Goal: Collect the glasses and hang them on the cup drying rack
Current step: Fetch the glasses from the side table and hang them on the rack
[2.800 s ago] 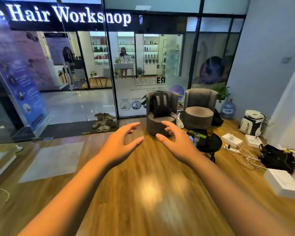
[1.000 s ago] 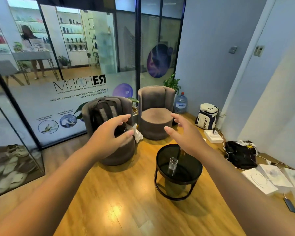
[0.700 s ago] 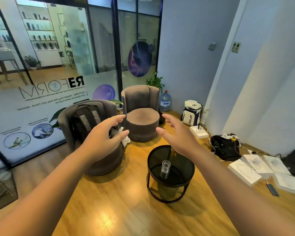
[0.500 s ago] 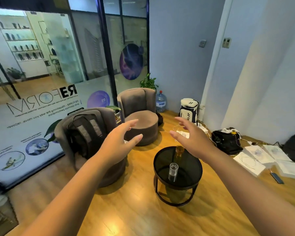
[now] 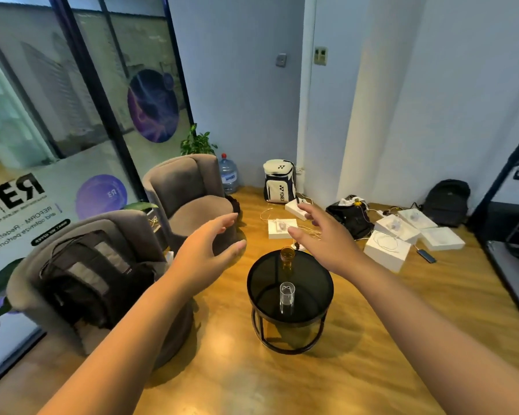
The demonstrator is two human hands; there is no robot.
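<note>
1. A person's view looks down over two outstretched bare arms toward a small round black side table with a dark glass tabletop, standing on a wooden floor.
2. Two glasses stand upright on the tabletop, well apart. A clear glass is near the centre; an amber glass is at the far edge.
3. The left hand floats above and to the left of the table, fingers spread and relaxed, its grip apart and holding nothing.
4. The right hand floats beyond the table's far right, fingers also spread, grip apart, touching neither glass.
5. Two grey armchairs sit to the left; the nearer holds a black backpack. White boxes and bags lie on the floor against the wall.
6. No cup drying rack is visible.
7. Both glasses look small, light, rigid and breakable, with smooth sides likely to slip. A firm wrap around the middle of each wall seems safest, lifting straight up off the hard tabletop.
</note>
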